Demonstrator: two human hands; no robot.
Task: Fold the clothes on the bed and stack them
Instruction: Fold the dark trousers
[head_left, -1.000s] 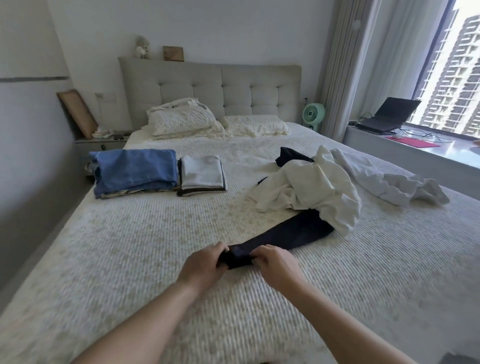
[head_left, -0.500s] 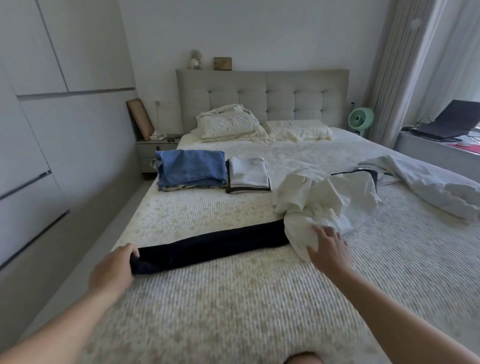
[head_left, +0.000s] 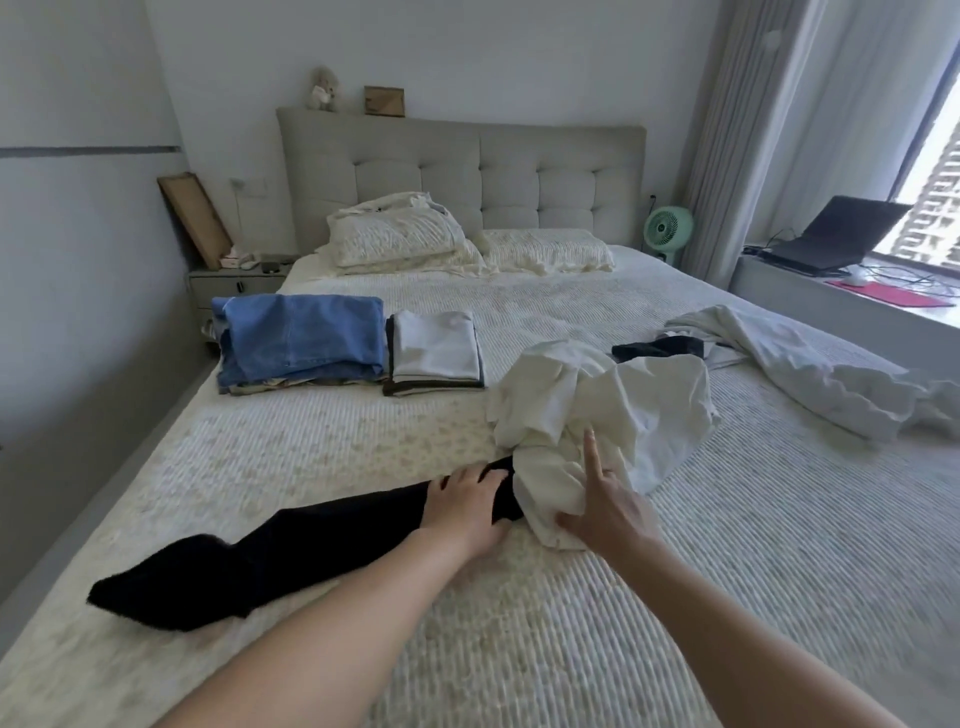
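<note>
Letting go of the dark garment's (head_left: 291, 551) near end, left hand (head_left: 467, 501) now gripping it beside the white pile (head_left: 597, 415); right hand (head_left: 602, 512) pushing deeper into that pile, forefinger raised.

home bedroom | bed (head_left: 571, 322) | tufted headboard (head_left: 467, 176) | pillows (head_left: 400, 239)

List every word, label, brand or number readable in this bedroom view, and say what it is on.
None can be read. The wooden plaque on the headboard may carry markings, but they are too small and blurred. The folded clothes, fan and laptop show no legible text.
</note>
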